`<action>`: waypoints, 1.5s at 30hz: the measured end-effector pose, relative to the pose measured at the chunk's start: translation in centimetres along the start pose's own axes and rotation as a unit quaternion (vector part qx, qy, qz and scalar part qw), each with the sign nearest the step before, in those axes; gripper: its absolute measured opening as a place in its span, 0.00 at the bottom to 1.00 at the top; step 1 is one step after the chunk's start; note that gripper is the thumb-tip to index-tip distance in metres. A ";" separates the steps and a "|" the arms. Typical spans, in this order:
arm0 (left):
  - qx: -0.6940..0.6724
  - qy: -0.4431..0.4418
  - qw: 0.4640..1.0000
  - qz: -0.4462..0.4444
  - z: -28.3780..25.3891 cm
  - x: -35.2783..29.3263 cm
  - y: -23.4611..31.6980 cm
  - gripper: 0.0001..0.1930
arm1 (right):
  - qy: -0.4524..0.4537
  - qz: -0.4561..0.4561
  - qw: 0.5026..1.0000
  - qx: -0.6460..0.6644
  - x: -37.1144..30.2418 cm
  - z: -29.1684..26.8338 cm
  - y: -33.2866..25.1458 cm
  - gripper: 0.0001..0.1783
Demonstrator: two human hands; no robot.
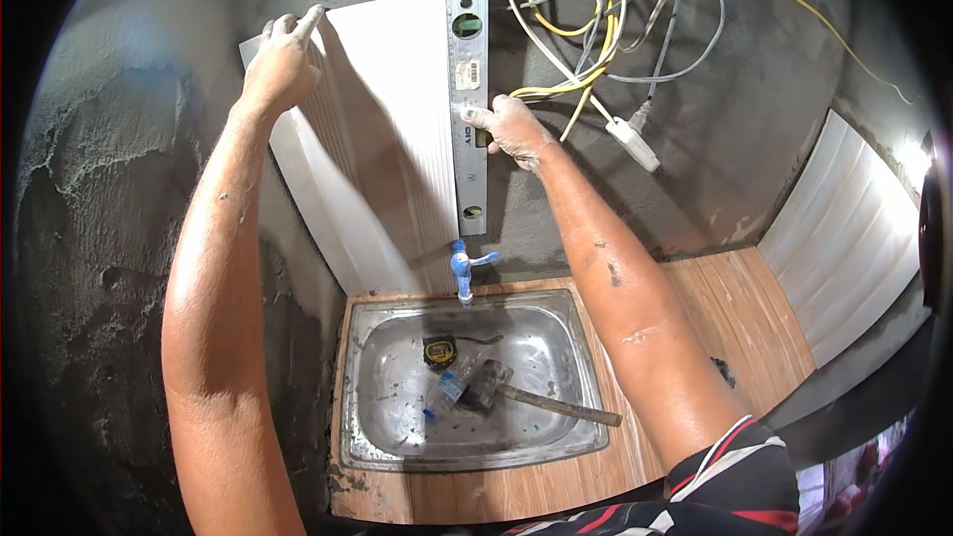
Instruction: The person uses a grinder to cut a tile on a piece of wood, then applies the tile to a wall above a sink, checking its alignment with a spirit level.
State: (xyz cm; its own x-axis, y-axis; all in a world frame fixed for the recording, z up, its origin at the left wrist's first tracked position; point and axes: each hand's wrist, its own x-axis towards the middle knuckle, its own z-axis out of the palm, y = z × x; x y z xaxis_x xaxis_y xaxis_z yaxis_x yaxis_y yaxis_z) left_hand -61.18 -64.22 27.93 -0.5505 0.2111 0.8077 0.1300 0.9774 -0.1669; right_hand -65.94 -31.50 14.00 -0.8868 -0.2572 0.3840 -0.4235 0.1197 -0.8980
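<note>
Against the back wall stands a white ribbed wall tile [397, 50], just behind the sink. My left hand [282, 65] is at its upper left, with the fingers over the top edge and the thumb side in front. A silver spirit level [466, 159] stands upright along the tile's right edge. My right hand [518, 134] grips it around the middle, thumb across its face. Directly below the level, a blue tap [462, 268] sticks out from the wall.
In the steel sink [359, 447] lie a tape measure [439, 351], a plastic bottle [452, 387] and a hammer [556, 405]. Tangled cables [606, 40] hang upper right with a white socket block [632, 144]. Wood-look counter [735, 298] surrounds the sink; another white tile [844, 228] covers the right wall.
</note>
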 end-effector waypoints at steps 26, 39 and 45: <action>-0.005 -0.020 0.999 -0.028 -0.8 -0.6 1.3 0.44 | 0.081 0.017 0.996 0.013 -0.6 1.1 0.9 0.30; 0.006 -0.019 1.000 -0.022 -0.9 0.0 0.4 0.44 | 0.122 0.004 0.992 -0.017 -1.6 2.2 -1.1 0.26; 0.005 -0.032 0.999 -0.026 0.0 -0.3 0.9 0.44 | 0.145 -0.025 0.989 0.007 -0.7 2.5 1.3 0.26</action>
State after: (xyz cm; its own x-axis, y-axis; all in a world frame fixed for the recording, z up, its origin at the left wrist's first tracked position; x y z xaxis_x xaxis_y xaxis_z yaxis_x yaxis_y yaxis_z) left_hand -60.85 -63.45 27.55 -0.6074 0.1595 0.7782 0.0921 0.9872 -0.1305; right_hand -65.37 -33.53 12.04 -0.8810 0.0239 0.4725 -0.4682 0.0992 -0.8781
